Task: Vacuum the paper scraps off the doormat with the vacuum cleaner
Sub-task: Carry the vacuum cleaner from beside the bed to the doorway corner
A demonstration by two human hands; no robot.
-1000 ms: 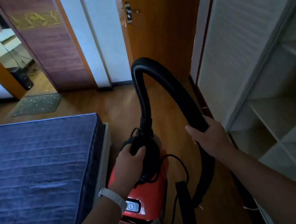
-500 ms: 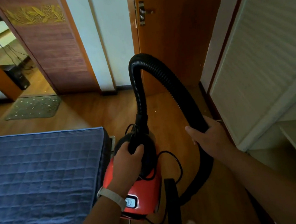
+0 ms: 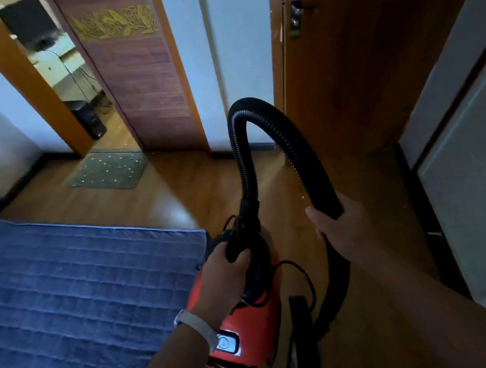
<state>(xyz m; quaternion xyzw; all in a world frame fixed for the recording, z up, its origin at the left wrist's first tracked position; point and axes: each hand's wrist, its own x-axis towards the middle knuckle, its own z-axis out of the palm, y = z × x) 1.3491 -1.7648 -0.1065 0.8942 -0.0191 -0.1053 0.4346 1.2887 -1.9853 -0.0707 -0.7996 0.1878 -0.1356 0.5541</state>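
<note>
Two forearms show, both bare as far as the picture's lower edge. The left hand (image 3: 227, 274) has a pale, smooth wristband (image 3: 196, 326) round its wrist, a flat strap lying snug across it. The right hand (image 3: 345, 227) and its wrist are bare.

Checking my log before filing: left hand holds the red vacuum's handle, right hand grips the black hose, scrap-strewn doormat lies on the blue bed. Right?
Not quite. The head view shows the doormat lying on the wooden floor beyond the bed, not on it. The rest holds.
</note>
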